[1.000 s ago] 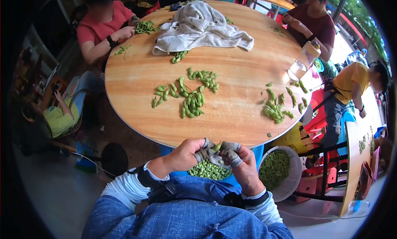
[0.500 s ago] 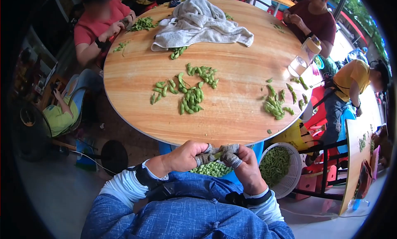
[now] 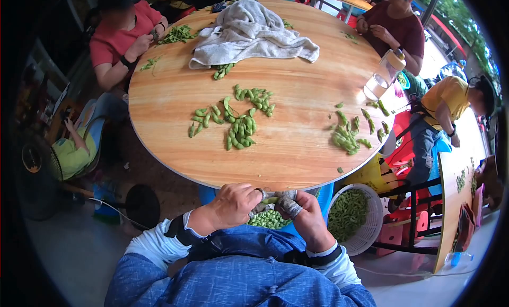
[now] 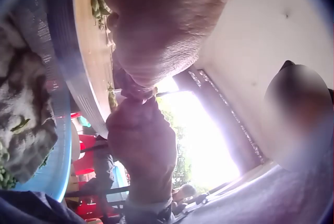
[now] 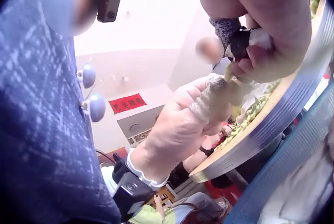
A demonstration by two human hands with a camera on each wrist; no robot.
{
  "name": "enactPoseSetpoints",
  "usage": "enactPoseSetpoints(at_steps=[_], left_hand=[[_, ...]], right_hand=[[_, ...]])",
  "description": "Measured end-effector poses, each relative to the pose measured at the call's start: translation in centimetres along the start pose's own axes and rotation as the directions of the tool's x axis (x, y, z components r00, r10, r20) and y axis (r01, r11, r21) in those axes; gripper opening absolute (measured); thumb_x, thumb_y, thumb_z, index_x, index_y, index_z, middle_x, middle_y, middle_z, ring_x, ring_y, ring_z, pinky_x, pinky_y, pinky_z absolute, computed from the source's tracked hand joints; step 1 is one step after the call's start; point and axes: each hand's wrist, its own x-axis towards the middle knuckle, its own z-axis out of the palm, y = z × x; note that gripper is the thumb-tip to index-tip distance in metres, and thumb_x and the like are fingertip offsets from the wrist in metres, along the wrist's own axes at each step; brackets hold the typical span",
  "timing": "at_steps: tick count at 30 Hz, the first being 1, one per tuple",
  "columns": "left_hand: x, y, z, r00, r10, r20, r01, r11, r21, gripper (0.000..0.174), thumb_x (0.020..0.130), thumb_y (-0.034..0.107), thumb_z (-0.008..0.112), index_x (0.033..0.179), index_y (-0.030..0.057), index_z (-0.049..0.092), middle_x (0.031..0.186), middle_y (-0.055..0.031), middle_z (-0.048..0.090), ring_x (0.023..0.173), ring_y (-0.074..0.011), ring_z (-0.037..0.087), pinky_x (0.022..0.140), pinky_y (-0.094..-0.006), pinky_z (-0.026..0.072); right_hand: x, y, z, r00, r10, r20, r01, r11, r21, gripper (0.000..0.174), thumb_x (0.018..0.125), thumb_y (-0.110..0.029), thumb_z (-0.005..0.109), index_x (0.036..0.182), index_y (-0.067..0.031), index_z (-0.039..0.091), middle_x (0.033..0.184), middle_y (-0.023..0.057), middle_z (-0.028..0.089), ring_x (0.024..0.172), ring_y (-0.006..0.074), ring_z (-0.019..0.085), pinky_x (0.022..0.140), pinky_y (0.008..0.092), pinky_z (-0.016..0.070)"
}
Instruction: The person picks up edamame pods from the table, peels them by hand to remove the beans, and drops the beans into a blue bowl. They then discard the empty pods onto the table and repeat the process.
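Note:
A green pod (image 3: 270, 200) lies between the two hands over a blue basin, above the table's near edge. My left hand (image 3: 230, 205) pinches its left end, and my right hand (image 3: 307, 215) grips the other end; both have grey wraps on fingertips. Shelled green beans (image 3: 269, 219) fill the basin below. In the right wrist view the left hand (image 5: 182, 117) and the right hand (image 5: 266, 25) meet at the pod (image 5: 228, 70). The left wrist view shows the hands meeting, the pod mostly hidden.
Green pods (image 3: 241, 131) lie in piles on the round table (image 3: 185, 157), with more pods (image 3: 345, 137) at right. A grey towel (image 3: 254, 33) and a bottle (image 3: 386, 73) stand farther back. A white basket (image 3: 374, 222) of pods is at lower right. Several people sit or stand around.
The pod between the fingers now lies nearly level, and the left hand has turned with its knuckles more on top. The table has shifted slightly left in view.

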Motion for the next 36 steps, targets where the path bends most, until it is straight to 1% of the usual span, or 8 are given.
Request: enactPoseSetpoints(at_steps=[4, 8, 10, 12, 15, 18, 21, 36], left_hand=[[-0.2, -0.9, 1.6, 0.984, 0.071, -0.166, -0.125, 0.932, -0.34, 0.015, 0.071, 0.007, 0.055, 0.084, 0.0004, 0.052, 0.068, -0.0112, 0.052, 0.064, -0.0271, 0.052, 0.055, -0.0356, 0.0412], [0.0, 0.0, 2.2, 0.959, -0.052, -0.28, -0.184, 0.636, -0.75, 0.015, 0.08, 0.009, 0.047, 0.093, 0.0032, 0.053, 0.061, -0.0038, 0.045, 0.052, -0.0149, 0.043, 0.048, -0.0294, 0.0351], [-1.0, -0.3, 3.8, 0.983, -0.184, -0.016, -0.002, 0.074, -0.997, 0.019, 0.084, 0.011, 0.041, 0.1, 0.0042, 0.051, 0.061, -0.0017, 0.043, 0.052, -0.0111, 0.039, 0.047, -0.0249, 0.0322], [-0.8, -0.5, 4.8, 0.993, -0.078, 0.093, 0.05, -0.439, -0.897, 0.023, 0.087, 0.013, 0.036, 0.105, 0.006, 0.049, 0.061, 0.0004, 0.041, 0.051, -0.0074, 0.034, 0.047, -0.0179, 0.0262], [-0.5, -0.2, 4.2, 0.949, -0.208, 0.235, 0.136, -0.402, -0.906, 0.02, 0.088, 0.02, 0.038, 0.087, 0.0039, 0.05, 0.056, -0.0001, 0.037, 0.05, -0.0103, 0.033, 0.047, -0.0239, 0.0283], [0.3, 0.4, 2.4, 0.952, -0.16, -0.263, -0.077, 0.703, -0.707, 0.015, 0.081, 0.014, 0.048, 0.085, 0.0008, 0.051, 0.058, -0.0082, 0.046, 0.053, -0.0188, 0.047, 0.051, -0.0301, 0.0373], [0.4, 0.4, 2.0, 0.952, -0.042, -0.302, -0.056, 0.95, -0.307, 0.027, 0.065, 0.005, 0.056, 0.09, -0.0012, 0.049, 0.071, -0.0172, 0.053, 0.069, -0.0332, 0.054, 0.058, -0.039, 0.0415], [-1.1, 0.0, 2.1, 0.981, -0.041, -0.19, 0.011, 0.988, -0.157, 0.02, 0.063, 0.004, 0.054, 0.082, 0.0021, 0.049, 0.065, -0.0134, 0.052, 0.065, -0.0303, 0.055, 0.053, -0.037, 0.0431]], right_hand=[[0.1, 0.3, 0.1, 0.993, -0.041, 0.106, 0.031, 0.995, 0.095, 0.024, 0.078, -0.018, 0.059, 0.092, 0.0006, 0.056, 0.078, 0.0025, 0.058, 0.064, 0.0082, 0.049, 0.057, 0.02, 0.0371], [0.5, 1.1, 1.2, 0.983, -0.162, 0.086, 0.14, 0.966, 0.218, 0.029, 0.076, -0.022, 0.061, 0.093, 0.0001, 0.056, 0.081, 0.0035, 0.058, 0.067, 0.0095, 0.049, 0.06, 0.0219, 0.038], [0.9, 1.7, 1.4, 0.977, -0.203, 0.059, 0.181, 0.947, 0.263, 0.03, 0.076, -0.023, 0.061, 0.093, -0.0002, 0.056, 0.083, 0.004, 0.057, 0.068, 0.01, 0.049, 0.06, 0.0227, 0.038], [1.6, 2.5, 0.9, 0.969, -0.232, 0.082, 0.199, 0.935, 0.293, 0.03, 0.076, -0.023, 0.061, 0.094, -0.0003, 0.055, 0.084, 0.0042, 0.057, 0.069, 0.0103, 0.049, 0.061, 0.0229, 0.0382], [1.7, 2.5, 0.4, 0.971, -0.215, 0.104, 0.172, 0.932, 0.319, 0.028, 0.076, -0.021, 0.061, 0.094, -0.0004, 0.055, 0.084, 0.0041, 0.057, 0.07, 0.0107, 0.05, 0.062, 0.0228, 0.0388], [1.3, 1.6, -0.1, 0.981, -0.133, 0.139, 0.099, 0.969, 0.227, 0.026, 0.076, -0.019, 0.06, 0.093, -0.0002, 0.054, 0.083, 0.0039, 0.056, 0.07, 0.0103, 0.05, 0.062, 0.0221, 0.039], [0.8, 0.7, 0.5, 0.992, -0.049, 0.115, 0.031, 0.987, 0.158, 0.024, 0.076, -0.017, 0.059, 0.092, 0.0006, 0.054, 0.082, 0.0031, 0.056, 0.069, 0.0092, 0.05, 0.061, 0.0211, 0.0384], [0.4, 0.8, 1.1, 0.996, 0.031, 0.086, -0.045, 0.983, 0.177, 0.019, 0.079, -0.018, 0.056, 0.087, -0.0008, 0.055, 0.073, 0.0014, 0.054, 0.063, 0.0075, 0.046, 0.056, 0.0201, 0.036]])
